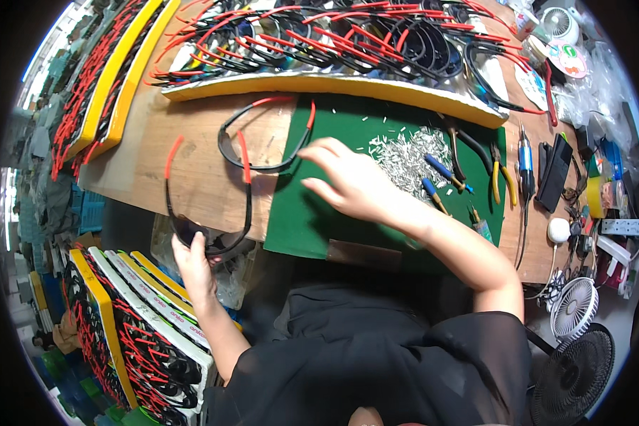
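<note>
Down at seven o'clock from the green mat (312,220), the left hand (195,266) is pinching the dark lens front of a pair of black glasses (206,238) hanging off the tabletop (192,177) edge, their red-tipped arms reaching up toward eleven. That frame is looking light and springy, with thin arms that would flex and a lens that would smudge or scratch, so the rim by the hinge seems the safer place to grip. The right hand (351,184) is hovering over the mat with fingers spread, holding nothing I can make out. A second pair of glasses (263,138) is lying just at ten o'clock from it, straddling mat and wood. At two o'clock a heap of small silver pins (408,156) is crowding the mat, with blue-handled screwdrivers (437,177) and yellow-handled pliers (503,177) beyond. At twelve, a yellow-edged tray (334,85) packed with more frames is walling off the far side. Small fans (574,305) are standing at four o'clock.
</note>
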A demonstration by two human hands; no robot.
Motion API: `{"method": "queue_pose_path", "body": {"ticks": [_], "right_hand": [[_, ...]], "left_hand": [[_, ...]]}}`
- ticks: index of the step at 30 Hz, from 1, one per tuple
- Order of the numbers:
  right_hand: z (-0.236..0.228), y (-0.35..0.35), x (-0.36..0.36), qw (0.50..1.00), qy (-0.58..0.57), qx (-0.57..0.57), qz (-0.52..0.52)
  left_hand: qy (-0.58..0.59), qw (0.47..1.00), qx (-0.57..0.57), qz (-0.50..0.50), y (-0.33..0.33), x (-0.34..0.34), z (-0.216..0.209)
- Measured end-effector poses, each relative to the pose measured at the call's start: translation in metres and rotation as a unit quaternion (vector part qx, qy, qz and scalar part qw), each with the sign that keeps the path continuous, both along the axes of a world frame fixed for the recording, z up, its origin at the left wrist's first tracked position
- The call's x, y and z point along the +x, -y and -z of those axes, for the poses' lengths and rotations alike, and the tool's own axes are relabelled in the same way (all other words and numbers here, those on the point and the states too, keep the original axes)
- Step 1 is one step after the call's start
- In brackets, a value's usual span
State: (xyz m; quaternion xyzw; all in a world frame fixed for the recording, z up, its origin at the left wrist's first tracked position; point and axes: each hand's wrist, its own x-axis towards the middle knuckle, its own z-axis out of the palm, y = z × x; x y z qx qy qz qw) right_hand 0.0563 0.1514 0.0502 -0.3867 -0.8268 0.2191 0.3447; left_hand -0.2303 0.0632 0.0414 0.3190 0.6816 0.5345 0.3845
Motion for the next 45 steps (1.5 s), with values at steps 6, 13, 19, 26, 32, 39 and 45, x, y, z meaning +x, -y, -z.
{"method": "queue_pose_path", "body": {"ticks": [6, 13, 19, 26, 32, 39, 45], "right_hand": [[0.021, -0.019, -0.021, 0.997, 0.081, 0.009, -0.006], [-0.058, 0.064, 0.050, 0.991, -0.038, -0.111, -0.059], [-0.055, 0.106, 0.077, 0.999, 0.031, 0.009, 0.022], [-0.055, 0.131, 0.081, 0.983, 0.106, 0.148, -0.002], [-0.068, 0.163, 0.106, 0.983, -0.106, 0.148, -0.006], [-0.045, 0.147, 0.110, 0.954, -0.185, -0.106, 0.211], [-0.047, 0.140, 0.101, 0.989, -0.095, 0.019, 0.116]], "left_hand": [[-0.058, 0.997, -0.012, -0.056, -0.006, -0.023, 0.011], [-0.126, 0.990, -0.036, 0.056, -0.048, -0.022, -0.005], [-0.516, 0.855, 0.011, 0.043, -0.085, 0.022, -0.002], [0.252, 0.910, -0.014, 0.328, -0.002, 0.152, -0.037], [0.434, 0.868, -0.054, 0.237, 0.007, 0.179, -0.025], [0.437, 0.760, -0.230, 0.423, 0.029, 0.214, -0.026], [0.478, 0.735, -0.227, 0.424, 0.040, 0.220, -0.008]]}}
